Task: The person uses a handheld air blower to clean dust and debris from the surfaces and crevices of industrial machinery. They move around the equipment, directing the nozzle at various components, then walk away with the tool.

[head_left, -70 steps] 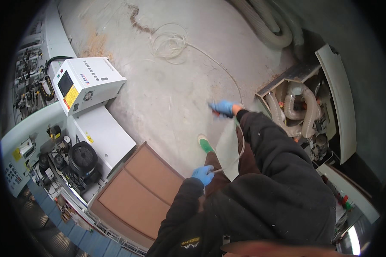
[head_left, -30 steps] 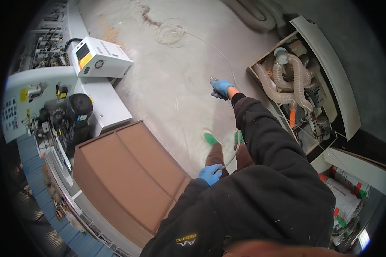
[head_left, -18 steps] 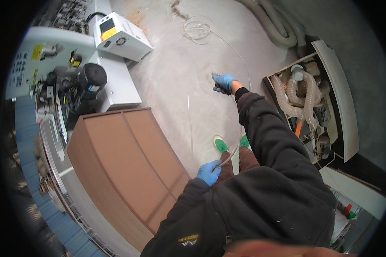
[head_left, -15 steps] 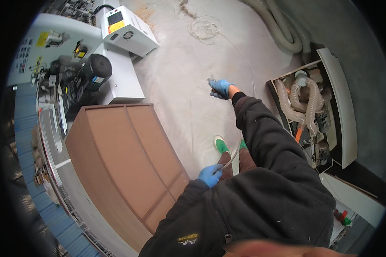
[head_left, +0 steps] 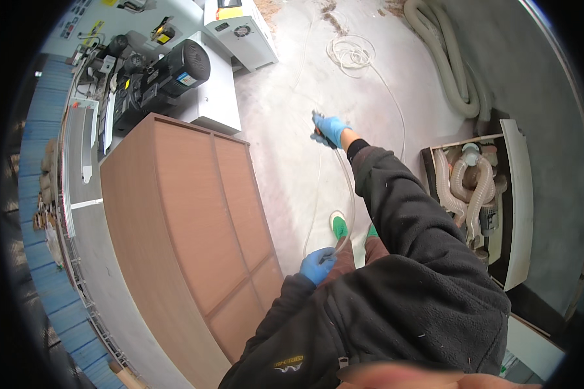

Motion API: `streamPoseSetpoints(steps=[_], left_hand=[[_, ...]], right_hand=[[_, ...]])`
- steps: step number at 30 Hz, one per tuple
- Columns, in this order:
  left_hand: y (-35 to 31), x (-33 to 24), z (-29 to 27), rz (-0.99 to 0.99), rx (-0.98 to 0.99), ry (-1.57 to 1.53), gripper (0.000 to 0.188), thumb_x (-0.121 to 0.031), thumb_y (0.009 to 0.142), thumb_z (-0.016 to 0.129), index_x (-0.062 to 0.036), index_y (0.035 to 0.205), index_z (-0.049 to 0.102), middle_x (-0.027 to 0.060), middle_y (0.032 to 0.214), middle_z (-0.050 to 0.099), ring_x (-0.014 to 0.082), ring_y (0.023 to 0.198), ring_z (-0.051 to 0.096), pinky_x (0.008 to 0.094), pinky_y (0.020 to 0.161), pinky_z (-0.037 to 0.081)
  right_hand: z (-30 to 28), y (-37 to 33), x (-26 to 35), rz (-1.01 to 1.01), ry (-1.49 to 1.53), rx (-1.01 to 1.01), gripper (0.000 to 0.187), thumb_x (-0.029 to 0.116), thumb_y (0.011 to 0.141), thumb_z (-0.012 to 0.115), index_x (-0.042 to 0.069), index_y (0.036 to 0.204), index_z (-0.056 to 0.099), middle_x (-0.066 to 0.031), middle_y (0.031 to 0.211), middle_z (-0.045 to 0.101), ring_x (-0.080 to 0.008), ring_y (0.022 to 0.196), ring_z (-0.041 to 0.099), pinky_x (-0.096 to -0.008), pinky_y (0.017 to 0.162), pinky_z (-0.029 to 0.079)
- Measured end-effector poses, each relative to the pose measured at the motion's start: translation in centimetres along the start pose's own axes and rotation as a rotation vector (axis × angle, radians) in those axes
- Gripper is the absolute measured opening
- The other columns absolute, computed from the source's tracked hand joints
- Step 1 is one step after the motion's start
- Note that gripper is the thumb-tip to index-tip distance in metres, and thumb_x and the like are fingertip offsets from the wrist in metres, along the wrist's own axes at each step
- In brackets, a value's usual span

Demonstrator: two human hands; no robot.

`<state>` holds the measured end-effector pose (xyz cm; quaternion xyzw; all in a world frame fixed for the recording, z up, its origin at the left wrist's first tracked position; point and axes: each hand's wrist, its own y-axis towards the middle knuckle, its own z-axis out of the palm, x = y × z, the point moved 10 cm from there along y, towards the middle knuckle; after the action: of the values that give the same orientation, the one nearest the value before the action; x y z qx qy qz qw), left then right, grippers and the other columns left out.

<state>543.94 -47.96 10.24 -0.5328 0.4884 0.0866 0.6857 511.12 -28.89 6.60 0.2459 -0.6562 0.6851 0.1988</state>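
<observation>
My right hand, in a blue glove, reaches forward over the floor, closed around a small dark air gun with a bit of orange on it. Most of the air gun is hidden by the fingers. From it a pale, translucent hose curves back towards my body. The hose runs into my left hand, also blue-gloved, which grips it near my waist. Just left of that hand stands a large brown wooden cabinet with a panelled side.
A white machine with a black motor stands beyond the cabinet. Coiled hose lies on the grey floor ahead. To the right is an opened box with ribbed ducts; thick grey hose lies behind it.
The view has shifted, so the cabinet and machines sit differently in it. My right hand has turned, showing more of the air gun and its hose. My left hand keeps its hold.
</observation>
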Motion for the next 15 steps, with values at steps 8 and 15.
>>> streamPoseSetpoints(steps=[8,15], left_hand=[[-1.0,-1.1,0.5,0.075,-0.094,0.072,0.033,-0.012,0.087,0.062,0.0037,0.115,0.061,0.0155,0.110,0.066,0.0208,0.100,0.063,0.0318,0.090,0.049],[-3.9,-4.8,1.6,0.351,-0.603,0.186,0.017,-0.014,0.084,0.064,-0.0037,0.097,0.069,0.0174,0.080,0.066,0.0297,0.071,0.064,0.0350,0.067,0.052]], right_hand=[[-1.3,-2.3,2.4,-0.235,0.615,0.024,0.038,0.043,0.094,0.047,0.010,0.075,0.053,-0.0117,0.085,0.068,-0.0174,0.054,0.058,-0.0303,0.044,0.044],[-4.6,-5.8,-5.0,-0.104,0.986,0.383,0.016,0.015,0.093,0.053,0.005,0.082,0.056,-0.0046,0.080,0.060,-0.0215,0.094,0.064,-0.0242,0.084,0.055]])
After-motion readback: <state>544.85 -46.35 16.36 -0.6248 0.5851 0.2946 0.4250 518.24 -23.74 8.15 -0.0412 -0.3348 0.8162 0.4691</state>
